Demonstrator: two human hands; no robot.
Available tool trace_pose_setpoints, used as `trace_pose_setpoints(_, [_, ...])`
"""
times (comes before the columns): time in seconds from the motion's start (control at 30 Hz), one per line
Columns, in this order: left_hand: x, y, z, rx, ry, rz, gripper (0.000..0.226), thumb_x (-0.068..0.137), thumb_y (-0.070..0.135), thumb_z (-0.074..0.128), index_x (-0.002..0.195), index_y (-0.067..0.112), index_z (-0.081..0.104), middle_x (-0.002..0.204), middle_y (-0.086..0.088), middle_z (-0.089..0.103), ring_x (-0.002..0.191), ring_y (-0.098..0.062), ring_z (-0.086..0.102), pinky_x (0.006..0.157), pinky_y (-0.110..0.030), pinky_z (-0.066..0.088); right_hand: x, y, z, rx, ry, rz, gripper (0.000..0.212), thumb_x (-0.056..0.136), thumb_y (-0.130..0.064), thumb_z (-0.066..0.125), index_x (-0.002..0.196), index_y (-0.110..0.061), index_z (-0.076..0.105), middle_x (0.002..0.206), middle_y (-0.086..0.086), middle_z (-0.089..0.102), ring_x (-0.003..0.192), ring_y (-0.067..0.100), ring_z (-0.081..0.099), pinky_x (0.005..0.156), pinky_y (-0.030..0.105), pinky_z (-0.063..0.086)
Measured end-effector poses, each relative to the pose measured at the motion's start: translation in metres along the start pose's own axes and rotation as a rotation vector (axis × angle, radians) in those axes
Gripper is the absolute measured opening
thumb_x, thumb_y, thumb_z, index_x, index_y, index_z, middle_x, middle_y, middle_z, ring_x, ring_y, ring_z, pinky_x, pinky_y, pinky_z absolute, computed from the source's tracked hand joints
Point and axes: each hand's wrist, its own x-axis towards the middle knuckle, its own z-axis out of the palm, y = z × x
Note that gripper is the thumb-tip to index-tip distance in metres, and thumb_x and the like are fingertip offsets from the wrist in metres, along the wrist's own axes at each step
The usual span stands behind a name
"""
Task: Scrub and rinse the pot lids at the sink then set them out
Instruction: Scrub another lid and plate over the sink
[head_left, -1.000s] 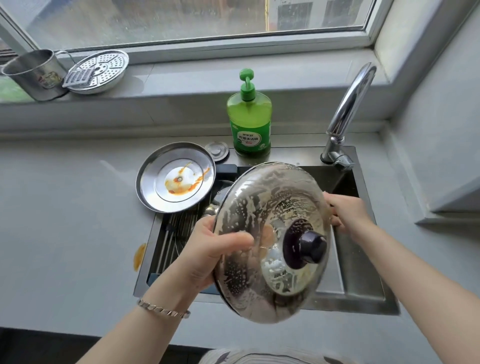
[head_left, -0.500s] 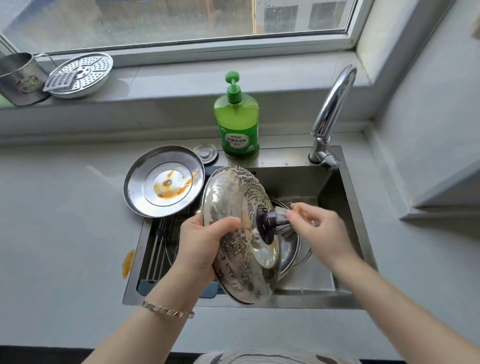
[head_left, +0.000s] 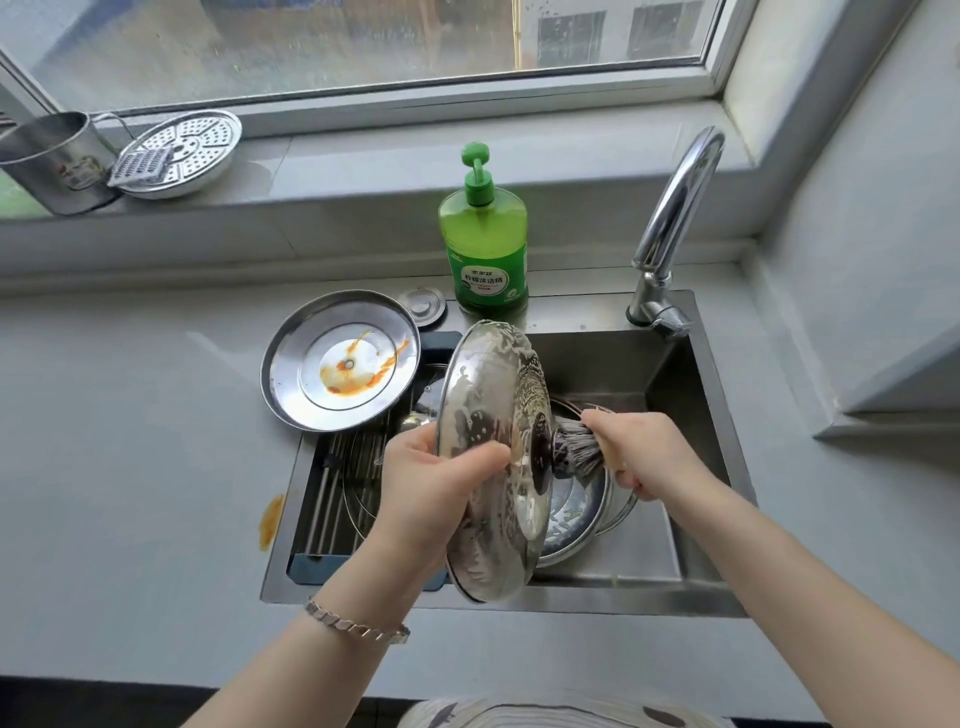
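Scrubbing looked midway: the left hand (head_left: 431, 483) gripped the soapy lid (head_left: 493, 457), the right hand (head_left: 644, 452) clutched a brush (head_left: 576, 449) against its knob, and the sauce-stained lid (head_left: 340, 361) at ten o'clock lay unwashed

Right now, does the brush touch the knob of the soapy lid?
Touching. The head view shows the brush bristles pressed against the dark knob of the lid, no gap between them.
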Motion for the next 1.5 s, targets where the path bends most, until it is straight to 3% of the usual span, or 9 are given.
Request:
trace_pose_setpoints(0.23, [-0.001, -0.012, 0.009, 0.001, 0.049, -0.046, 0.019, 0.065, -0.005, 0.07, 0.061, 0.013, 0.074, 0.063, -0.01, 0.07, 0.059, -0.022, 0.068, 0.053, -0.031, 0.055, -0.028, 0.012, 0.03, -0.874, 0.246, -0.465, 0.02, 0.084, -0.052, 0.046, 0.088, -0.034, 0.055, 0.081, -0.007, 0.05, 0.065, 0.021, 0.053, 0.053, 0.027, 0.032])
trace_pose_setpoints(0.4, [-0.001, -0.005, 0.004, 0.03, 0.03, -0.017, 0.015, 0.064, -0.006, 0.071, 0.064, 0.009, 0.073, 0.064, -0.011, 0.07, 0.059, -0.023, 0.068, 0.052, -0.031, 0.055, 0.017, 0.007, 0.006, -0.235, -0.007, -0.029, 0.042, 0.086, -0.037, 0.05, 0.054, -0.011, 0.044, 0.05, 0.01, 0.04, 0.04, 0.008, 0.039, 0.041, 0.018, 0.027])
trace_pose_setpoints(0.53, [0.013, -0.005, 0.001, -0.299, 0.221, -0.244, 0.021, 0.071, -0.006, 0.065, 0.089, 0.006, 0.069, 0.078, -0.015, 0.072, 0.067, -0.028, 0.07, 0.058, -0.037, 0.058, 0.008, 0.021, 0.022, 0.315, 0.054, 0.145, 0.033, 0.089, -0.035, 0.052, 0.063, -0.015, 0.048, 0.041, -0.005, 0.035, 0.034, 0.009, 0.031, 0.039, 0.015, 0.023])
trace_pose_setpoints(0.67, [0.02, -0.007, 0.009, -0.402, 0.298, -0.344, 0.039, 0.073, -0.002, 0.063, 0.113, -0.001, 0.061, 0.096, -0.02, 0.07, 0.077, -0.029, 0.068, 0.068, -0.04, 0.059, -0.009, 0.023, 0.036, -0.1, 0.253, -0.264, 0.026, 0.09, -0.04, 0.051, 0.089, -0.016, 0.064, 0.079, 0.006, 0.064, 0.074, 0.017, 0.056, 0.07, 0.034, 0.047])
trace_pose_setpoints(0.77, [0.02, -0.007, 0.01, -0.349, 0.304, -0.307, 0.025, 0.071, -0.005, 0.064, 0.095, 0.003, 0.066, 0.069, -0.009, 0.071, 0.058, -0.02, 0.068, 0.05, -0.028, 0.055, -0.027, 0.023, 0.048, -0.402, 0.24, -0.421, 0.024, 0.086, -0.051, 0.044, 0.086, -0.029, 0.052, 0.078, -0.006, 0.057, 0.073, 0.014, 0.054, 0.063, 0.033, 0.045])
trace_pose_setpoints(1.0, [0.017, 0.0, 0.008, -0.331, 0.249, -0.332, 0.046, 0.068, 0.001, 0.066, 0.114, -0.001, 0.061, 0.105, -0.021, 0.069, 0.088, -0.034, 0.068, 0.074, -0.04, 0.057, -0.012, 0.025, 0.024, -0.309, 0.202, -0.232, 0.025, 0.085, -0.041, 0.052, 0.079, -0.017, 0.058, 0.061, -0.003, 0.051, 0.069, 0.021, 0.051, 0.061, 0.033, 0.043])
trace_pose_setpoints(1.17, [0.028, 0.005, 0.005, -0.421, 0.278, -0.359, 0.021, 0.072, 0.003, 0.061, 0.093, 0.004, 0.067, 0.092, -0.017, 0.071, 0.083, -0.033, 0.068, 0.077, -0.044, 0.056, -0.04, 0.017, 0.047, -0.265, 0.219, -0.583, 0.029, 0.075, -0.057, 0.047, 0.094, -0.035, 0.054, 0.074, -0.012, 0.054, 0.067, 0.004, 0.05, 0.054, 0.025, 0.04])
trace_pose_setpoints(1.3, [0.028, 0.003, 0.004, -0.485, 0.296, -0.314, 0.014, 0.071, 0.001, 0.062, 0.081, 0.009, 0.065, 0.086, -0.014, 0.073, 0.086, -0.033, 0.068, 0.083, -0.048, 0.054, -0.025, 0.022, 0.027, -0.276, 0.206, -0.306, 0.021, 0.085, -0.042, 0.053, 0.079, -0.021, 0.058, 0.075, -0.004, 0.056, 0.071, 0.018, 0.051, 0.064, 0.035, 0.044])
trace_pose_setpoints(1.5, [0.035, 0.002, 0.005, -0.549, 0.381, -0.369, 0.007, 0.071, 0.006, 0.06, 0.072, 0.01, 0.054, 0.051, -0.004, 0.061, 0.045, -0.018, 0.06, 0.052, -0.026, 0.051, -0.061, 0.01, 0.073, -0.29, 0.277, -0.736, 0.03, 0.077, -0.054, 0.053, 0.1, -0.037, 0.06, 0.081, -0.015, 0.054, 0.062, 0.006, 0.053, 0.051, 0.015, 0.041])
